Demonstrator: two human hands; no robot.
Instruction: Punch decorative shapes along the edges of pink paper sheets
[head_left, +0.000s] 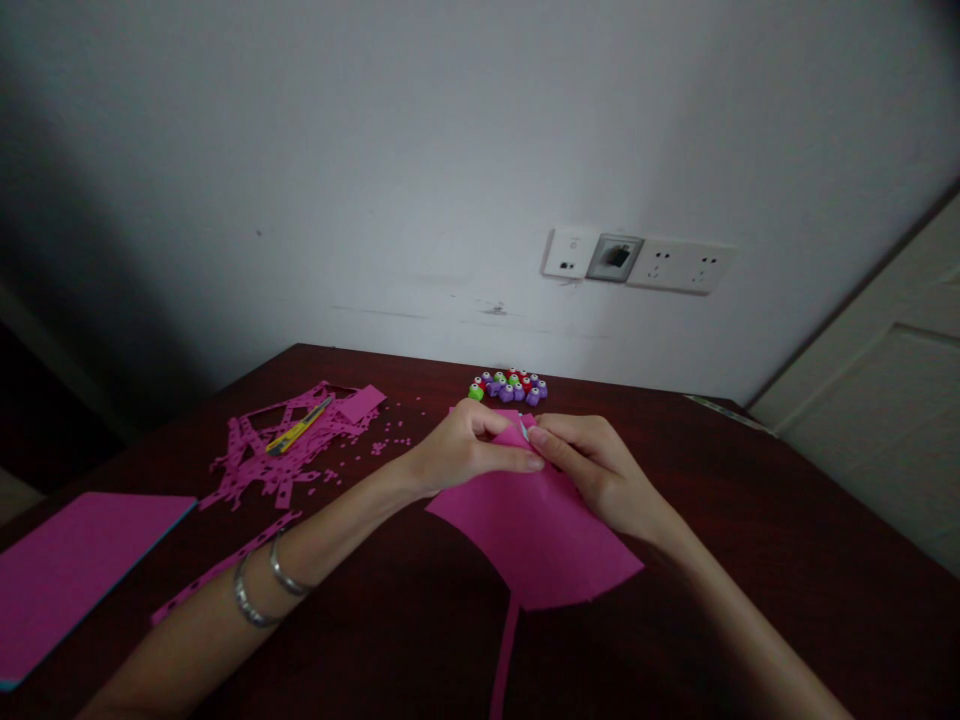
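Both hands pinch the upper edge of a pink sheet, which looks like craft foam or stiff paper. My left hand has its thumb across the front of the sheet. My right hand presses its thumb and fingers at the same edge, close to the left fingertips. A small pale piece shows between the two hands; what it is I cannot make out. From the sheet's lower edge a narrow pink strip runs down toward me. Whether the strip is joined to the sheet I cannot tell.
Several small toy-like pieces in red, green and purple stand at the back of the dark table. A yellow utility knife lies on pink punched scraps at left. A larger pink sheet lies front left. Sockets are on the wall.
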